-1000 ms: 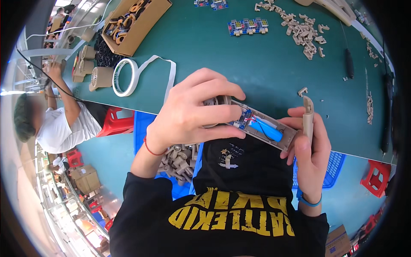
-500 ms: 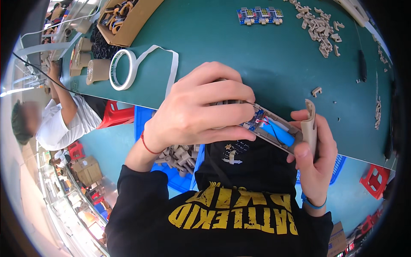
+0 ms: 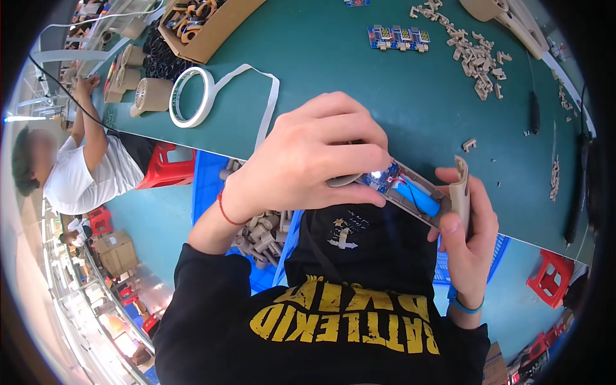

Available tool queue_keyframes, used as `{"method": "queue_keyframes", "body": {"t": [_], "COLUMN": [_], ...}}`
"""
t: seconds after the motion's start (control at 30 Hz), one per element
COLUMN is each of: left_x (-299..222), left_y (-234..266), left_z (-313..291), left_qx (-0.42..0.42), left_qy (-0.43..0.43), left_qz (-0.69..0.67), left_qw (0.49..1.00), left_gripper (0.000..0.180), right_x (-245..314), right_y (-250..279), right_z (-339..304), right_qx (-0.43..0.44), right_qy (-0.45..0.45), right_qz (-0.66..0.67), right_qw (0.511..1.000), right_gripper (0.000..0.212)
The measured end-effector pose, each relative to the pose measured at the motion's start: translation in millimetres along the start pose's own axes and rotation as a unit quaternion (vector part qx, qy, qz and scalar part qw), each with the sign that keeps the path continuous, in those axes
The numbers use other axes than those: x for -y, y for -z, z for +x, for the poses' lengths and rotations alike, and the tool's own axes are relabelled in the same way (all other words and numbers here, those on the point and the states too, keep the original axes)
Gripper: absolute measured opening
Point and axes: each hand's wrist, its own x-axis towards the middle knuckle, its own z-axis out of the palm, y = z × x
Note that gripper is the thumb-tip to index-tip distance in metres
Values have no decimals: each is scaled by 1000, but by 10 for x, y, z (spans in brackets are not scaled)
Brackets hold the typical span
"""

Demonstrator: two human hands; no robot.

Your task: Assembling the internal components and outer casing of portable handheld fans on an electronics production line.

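An opened beige plastic device housing [image 3: 405,204] lies tilted between my hands, above my lap. In its trough sit a blue cylindrical battery [image 3: 416,196] with thin red and black wires and a blue circuit board [image 3: 380,181], where a bright white light glows. My left hand [image 3: 314,154] is closed over the housing's left end, covering much of it. Round the other end, my right hand [image 3: 473,224] grips with thumb and fingers. A curved beige cover piece [image 3: 459,186] stands upright in that same hand; whether it joins the housing I cannot tell.
A white tape roll [image 3: 191,96], a carton of parts [image 3: 204,35], display boards [image 3: 398,38], small beige clips [image 3: 475,61] and a screwdriver [image 3: 534,112] lie on the green table [image 3: 321,70]. Below is a blue bin [image 3: 206,186] of beige parts. Another person [image 3: 90,154] sits at left.
A bright white light now shows on the circuit board by my left fingers. My view has shifted a little; both hands keep their hold on the housing.
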Motion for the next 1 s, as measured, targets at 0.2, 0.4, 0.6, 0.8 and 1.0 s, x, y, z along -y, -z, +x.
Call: {"method": "queue_keyframes", "body": {"t": [0.2, 0.4, 0.6, 0.8, 1.0], "left_x": [21, -39, -39, -49, -26], "left_y": [5, 39, 39, 22, 63], "left_z": [-22, 20, -1, 20, 31], "left_qx": [-6, 2, 16, 10, 15], "left_qy": [-16, 47, 57, 76, 74], "left_qz": [-2, -17, -29, -43, -49], "left_qw": [1000, 999, 998, 996, 996], "left_gripper": [36, 51, 79, 87, 87], "right_x": [47, 349, 566, 400, 339], "right_y": [-15, 25, -159, -285, -298], "right_z": [21, 107, 124, 191, 248], "right_qx": [-4, -16, 42, 18, 13], "right_qy": [21, 251, 196, 275, 283], "right_qz": [-27, -333, -459, -465, -422], "right_qw": [999, 908, 865, 841, 861], "right_gripper": [49, 54, 50, 48, 50]}}
